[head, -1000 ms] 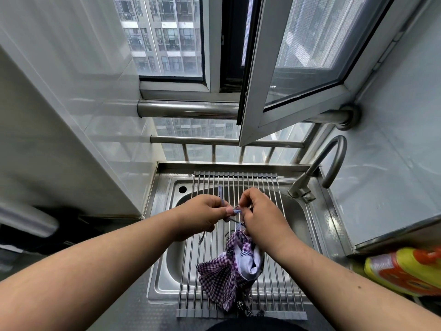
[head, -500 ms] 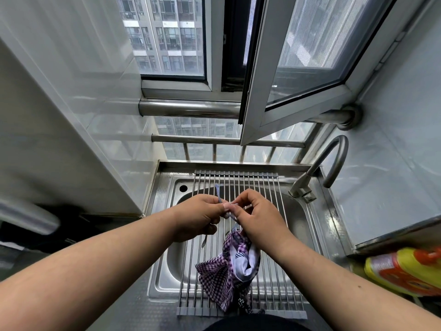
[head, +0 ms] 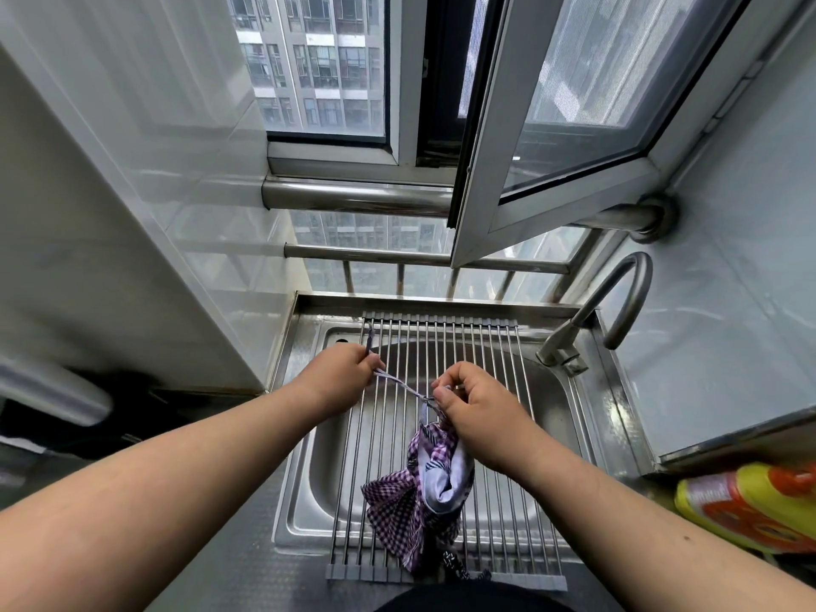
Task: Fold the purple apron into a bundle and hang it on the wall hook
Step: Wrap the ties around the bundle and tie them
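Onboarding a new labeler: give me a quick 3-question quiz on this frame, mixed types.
1. True or false: the left hand pinches the strap.
2. The apron hangs over: A) a stove B) the rack across the sink C) a chair.
3. Fill in: the strap runs from the left hand to the ___ hand.

Key: 1 true; 2 B; 3 right.

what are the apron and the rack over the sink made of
Apron: soft woven cloth, probably cotton, matte; its purple check print creases and droops. Rack: bare metal rods, likely stainless steel, shiny with bright highlights; its grey end strip looks like rubber or plastic.
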Motion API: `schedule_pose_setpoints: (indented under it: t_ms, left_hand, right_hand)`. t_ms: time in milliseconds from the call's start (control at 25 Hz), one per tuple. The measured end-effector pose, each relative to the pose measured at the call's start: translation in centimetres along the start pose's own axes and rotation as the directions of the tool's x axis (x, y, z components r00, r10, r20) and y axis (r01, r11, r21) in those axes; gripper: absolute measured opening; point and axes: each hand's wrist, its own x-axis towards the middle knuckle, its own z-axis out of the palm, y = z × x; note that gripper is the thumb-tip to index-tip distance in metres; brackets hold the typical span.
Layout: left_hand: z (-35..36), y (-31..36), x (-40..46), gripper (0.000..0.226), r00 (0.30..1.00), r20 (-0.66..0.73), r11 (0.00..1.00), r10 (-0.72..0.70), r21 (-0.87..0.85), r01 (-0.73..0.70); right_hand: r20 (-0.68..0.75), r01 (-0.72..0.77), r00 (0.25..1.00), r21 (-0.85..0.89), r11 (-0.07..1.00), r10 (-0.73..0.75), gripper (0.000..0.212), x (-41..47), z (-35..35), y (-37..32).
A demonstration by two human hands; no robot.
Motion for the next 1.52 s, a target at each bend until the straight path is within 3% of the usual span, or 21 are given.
schedule_pose_setpoints:
  t_ms: [240,360,440,480,560,640,680,760,840,1000,1240,1400,1520]
  left_hand:
    - [-0.3,-0.8,0.4,0.032,0.995,-0.094,0.989,0.012,0.145,0.002]
    - [0.2,-0.4,0.4,0.029,0.994,-0.11,1.0,-0.021,0.012,0.022]
    - [0.5,0.1,-0.1,0.03,0.99,0.063,0.959,-0.123,-0.251,0.135]
    - [0.5,0.4,-0.5,0.041,0.962,0.201,0.913,-0.186,-0.326,0.245]
    - [0.4,0.7,-1.2,0.076,0.85,0.45,0.894,-0.275,-0.205,0.398]
    - [0.2,1.4,-1.8,0.1,0.747,0.587,0.932,-0.311,0.032,0.362]
    - [0.2,1.8,-2.0,0.099,0.738,0.616,0.95,-0.276,0.059,0.306]
    - [0.5,2.3,-2.3,0.076,0.792,0.605,0.962,-0.083,-0.159,0.222]
    - [0.6,2.3,-2.3,0.047,0.823,0.561,0.897,0.088,-0.403,0.179]
    - [1.1,2.5,-2.4,0.008,0.868,0.461,0.892,0.187,-0.449,0.046]
    - [1.9,3.8,-3.9,0.007,0.913,0.365,0.811,0.18,-0.581,0.072]
    - [2.0,4.8,-4.6,0.011,0.956,0.224,0.805,0.19,-0.592,-0.022]
    - [1.5,5.7,-4.9,0.016,0.971,0.129,0.85,0.2,-0.516,-0.106]
  right_hand:
    - [0.143,0.001,0.99,0.002,1.0,-0.002,0.016,-0.4,0.1,0.0]
    - [0.12,0.007,0.993,0.023,1.0,-0.01,0.015,-0.1,0.4,-0.2]
    - [0.068,-0.007,0.998,0.067,0.998,0.003,0.013,0.2,0.5,-0.2]
    - [0.053,-0.013,0.999,0.082,0.997,0.009,0.012,0.3,0.5,-0.2]
    - [0.043,-0.023,0.999,0.128,0.992,0.018,0.012,0.6,0.7,0.0]
    - [0.025,-0.028,0.999,0.199,0.98,0.024,0.012,0.7,0.8,0.0]
    - [0.014,-0.028,1.0,0.225,0.974,0.026,0.013,0.7,0.8,0.0]
    - [0.001,-0.031,0.999,0.272,0.962,0.032,0.013,0.7,0.9,-0.1]
    - [-0.02,-0.03,0.999,0.306,0.952,0.038,0.013,0.7,1.0,-0.1]
    - [-0.051,-0.022,0.998,0.333,0.943,0.042,0.011,0.9,0.9,0.0]
    - [-0.038,-0.059,0.997,0.297,0.953,0.074,0.012,0.7,0.1,-0.2]
    - [0.128,-0.082,0.99,0.232,0.969,0.053,0.01,0.2,-1.2,0.1]
    - [0.228,0.008,0.973,0.116,0.993,-0.035,0.015,-0.1,-2.1,0.1]
